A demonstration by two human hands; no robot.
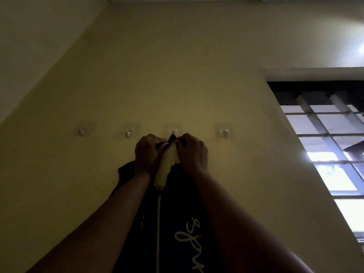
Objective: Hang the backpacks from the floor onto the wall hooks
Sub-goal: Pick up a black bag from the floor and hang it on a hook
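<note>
A dark backpack [173,223] with white lettering and a white stripe hangs against the yellowish wall between my forearms. Its black top loop [171,139] reaches up to the third metal hook from the left [173,132]. My left hand [147,154] and my right hand [192,152] both pinch that loop just below the hook. Whether the loop sits over the hook I cannot tell. Other hooks stay bare: the far left hook [82,132], the second hook [128,133] and the right hook [225,133].
A barred window [331,146] with a dark frame fills the right side, bright behind. A wall corner runs up at the left, and the ceiling edge shows at the top. The room is dim.
</note>
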